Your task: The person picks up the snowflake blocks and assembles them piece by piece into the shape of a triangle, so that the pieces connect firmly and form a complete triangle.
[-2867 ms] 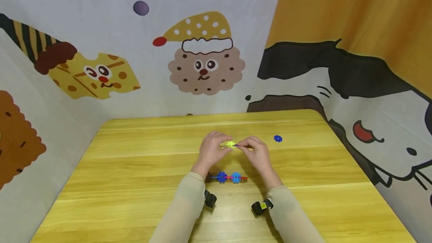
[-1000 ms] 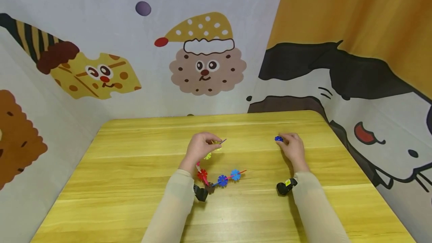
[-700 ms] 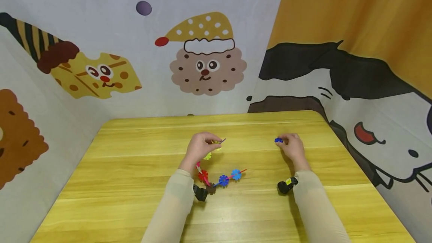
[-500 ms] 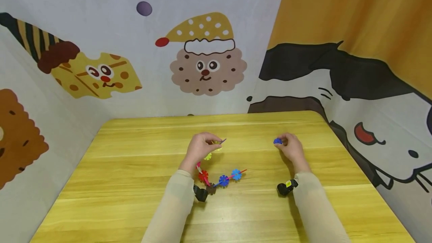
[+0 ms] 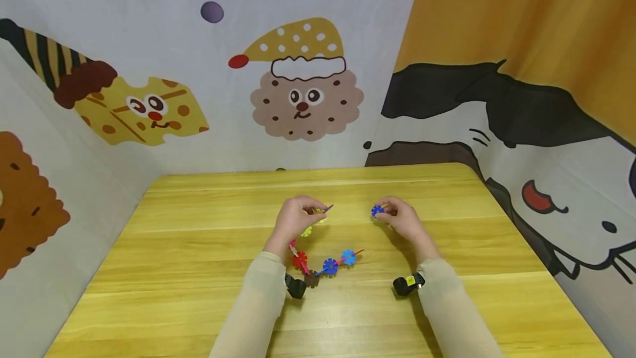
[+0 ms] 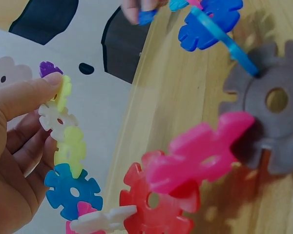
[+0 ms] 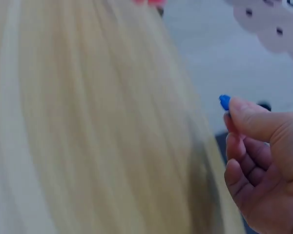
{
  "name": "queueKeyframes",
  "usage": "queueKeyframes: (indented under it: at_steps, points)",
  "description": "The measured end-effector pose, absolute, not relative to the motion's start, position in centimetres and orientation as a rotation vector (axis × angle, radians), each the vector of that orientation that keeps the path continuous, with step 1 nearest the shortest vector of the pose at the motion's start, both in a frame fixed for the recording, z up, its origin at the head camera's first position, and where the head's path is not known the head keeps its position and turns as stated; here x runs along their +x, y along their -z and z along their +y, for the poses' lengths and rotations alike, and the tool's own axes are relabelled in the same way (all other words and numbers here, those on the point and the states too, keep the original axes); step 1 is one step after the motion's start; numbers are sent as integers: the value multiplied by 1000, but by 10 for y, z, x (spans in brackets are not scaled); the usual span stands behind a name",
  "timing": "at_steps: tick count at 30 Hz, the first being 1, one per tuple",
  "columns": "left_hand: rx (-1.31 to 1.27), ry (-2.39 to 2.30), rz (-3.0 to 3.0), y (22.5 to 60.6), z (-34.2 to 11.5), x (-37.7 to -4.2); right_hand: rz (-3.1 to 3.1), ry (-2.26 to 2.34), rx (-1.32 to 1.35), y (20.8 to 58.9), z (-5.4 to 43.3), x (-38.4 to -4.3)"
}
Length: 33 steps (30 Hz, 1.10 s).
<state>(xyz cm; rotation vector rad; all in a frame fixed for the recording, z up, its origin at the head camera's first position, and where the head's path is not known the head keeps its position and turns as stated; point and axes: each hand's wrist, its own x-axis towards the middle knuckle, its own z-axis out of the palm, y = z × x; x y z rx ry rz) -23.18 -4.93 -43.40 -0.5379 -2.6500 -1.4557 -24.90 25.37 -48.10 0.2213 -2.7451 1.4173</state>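
My left hand (image 5: 298, 219) pinches the far end of a chain of interlocking snowflake discs, near a purple disc (image 6: 50, 69) at its tip. Yellow, white, blue, pink and red discs (image 6: 156, 204) hang below the fingers. From there the chain curves round through a dark brown disc (image 6: 283, 97) to a blue disc (image 5: 330, 267) and a light blue disc (image 5: 349, 257), ending in a red one. Between thumb and fingertips my right hand (image 5: 403, 219) holds a single blue snowflake disc (image 5: 377, 211), a short gap to the right of the purple tip.
The wooden table (image 5: 199, 269) reaches back to a cartoon-printed cloth (image 5: 223, 142). Black wrist cameras (image 5: 296, 286) sit on both wrists, the left one right beside the brown disc.
My right hand went to the loose blue disc at the right, picked it up and carried it left toward the chain's end. The left hand shifted left earlier and now stays put.
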Motion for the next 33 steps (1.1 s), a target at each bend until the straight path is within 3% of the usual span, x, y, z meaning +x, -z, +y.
queueKeyframes:
  at_steps: [14, 33]
  points:
    - [-589, 1437, -2605, 437, -49, -233, -2548, -1704, 421, 449, 186, -245]
    - [-595, 1392, -2573, 439, -46, -234, -2492, -1722, 441, 445, 165, -246]
